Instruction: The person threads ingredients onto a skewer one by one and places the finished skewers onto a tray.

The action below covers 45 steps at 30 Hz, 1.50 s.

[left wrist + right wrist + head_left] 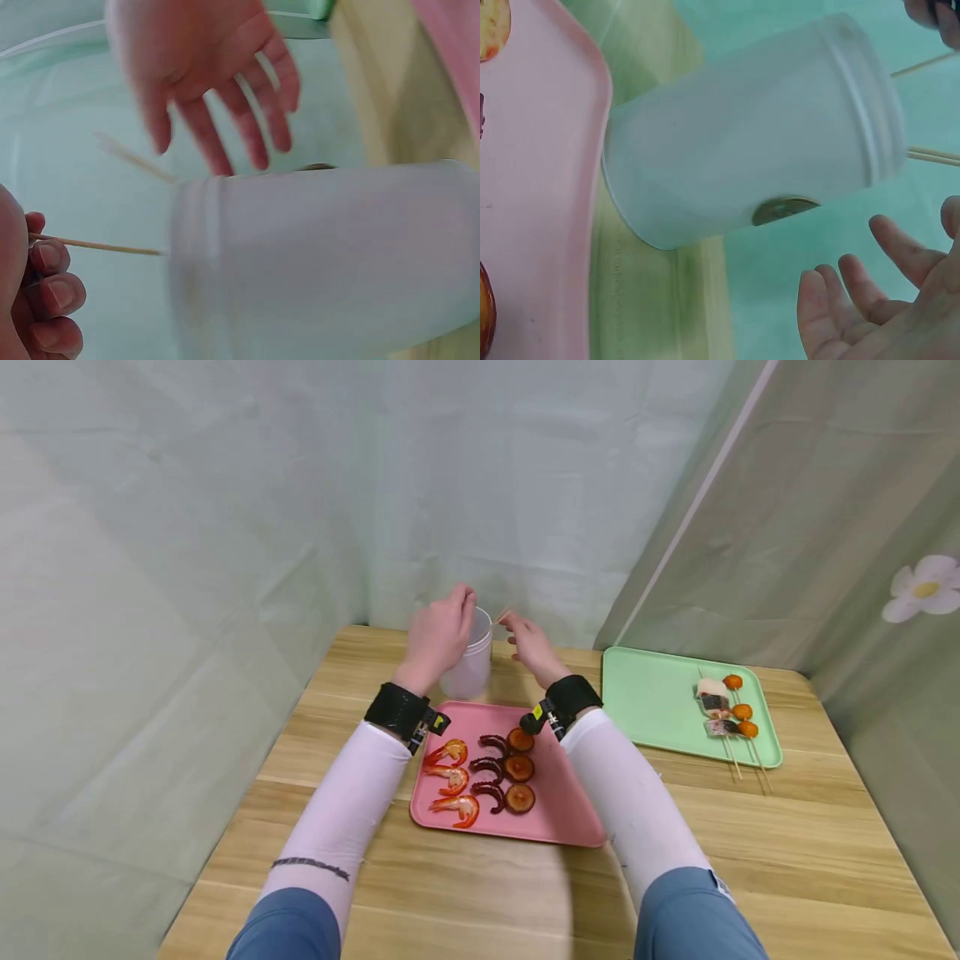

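The white cup (465,675) stands near the far edge of the desk (405,893), just behind the far left corner of the pink tray (558,802). The left hand (441,633) is beside the left of its rim, fingers curled, pinching a thin stick (105,245) by the upper end. From that pinch the stick runs down to the mouth of the cup, its long axis roughly in line with the cup's height and a little tilted. Whether its lower end is inside the mouth or only level with the rim, I cannot tell.

Other thin sticks (934,157) lean out of the mouth on the opposite side, their free ends pointing up toward the right hand (531,647), which is nearer to them. That hand is to the right of the cup, fingers spread, palm turned toward the cup, pinching nothing that shows. In the head view its fingertips overlap these sticks; the left wrist view suggests a gap, so contact is uncertain.
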### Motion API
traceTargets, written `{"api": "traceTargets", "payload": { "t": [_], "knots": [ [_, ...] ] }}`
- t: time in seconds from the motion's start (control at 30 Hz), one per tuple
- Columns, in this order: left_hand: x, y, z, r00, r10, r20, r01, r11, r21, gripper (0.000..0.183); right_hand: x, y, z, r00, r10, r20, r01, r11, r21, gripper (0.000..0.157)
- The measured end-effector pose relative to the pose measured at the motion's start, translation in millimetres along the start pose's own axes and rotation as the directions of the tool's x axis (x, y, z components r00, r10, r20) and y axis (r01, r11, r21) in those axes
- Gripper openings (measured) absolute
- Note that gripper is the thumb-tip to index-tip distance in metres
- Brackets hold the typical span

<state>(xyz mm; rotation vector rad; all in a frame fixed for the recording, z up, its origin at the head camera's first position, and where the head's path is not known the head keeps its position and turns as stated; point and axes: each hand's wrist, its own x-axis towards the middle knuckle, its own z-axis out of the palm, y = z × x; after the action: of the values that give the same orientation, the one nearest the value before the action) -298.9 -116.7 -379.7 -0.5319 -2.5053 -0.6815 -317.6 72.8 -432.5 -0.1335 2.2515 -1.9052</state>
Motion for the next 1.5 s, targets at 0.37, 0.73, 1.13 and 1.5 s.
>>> {"api": "traceTargets", "payload": {
  "t": [0.37,0.73,1.13,1.5],
  "knots": [
    [-32.0,13.9,-59.5,0.862,-0.020,-0.507,-0.174,0.927,-0.332,0.025,-65.4,14.8,-43.7,0.979,-0.199,-0.035,0.189,0.963,-0.193,0.048],
    [-93.3,37.3,-54.0,0.933,-0.235,-0.272,-0.125,0.498,-0.858,0.031,-144.3,35.1,-58.5,0.903,-0.423,0.068,0.421,0.845,-0.330,0.065],
    [-104.2,24.5,-28.1,0.983,-0.164,0.080,0.134,0.351,-0.927,0.032,-170.5,41.9,-73.6,0.914,-0.373,0.161,0.402,0.885,-0.234,0.037],
    [-101.3,27.1,-13.1,0.960,-0.056,0.274,0.259,0.549,-0.795,0.027,-181.4,36.4,-109.7,0.924,-0.358,0.132,0.382,0.865,-0.327,0.025]
  ]
}}
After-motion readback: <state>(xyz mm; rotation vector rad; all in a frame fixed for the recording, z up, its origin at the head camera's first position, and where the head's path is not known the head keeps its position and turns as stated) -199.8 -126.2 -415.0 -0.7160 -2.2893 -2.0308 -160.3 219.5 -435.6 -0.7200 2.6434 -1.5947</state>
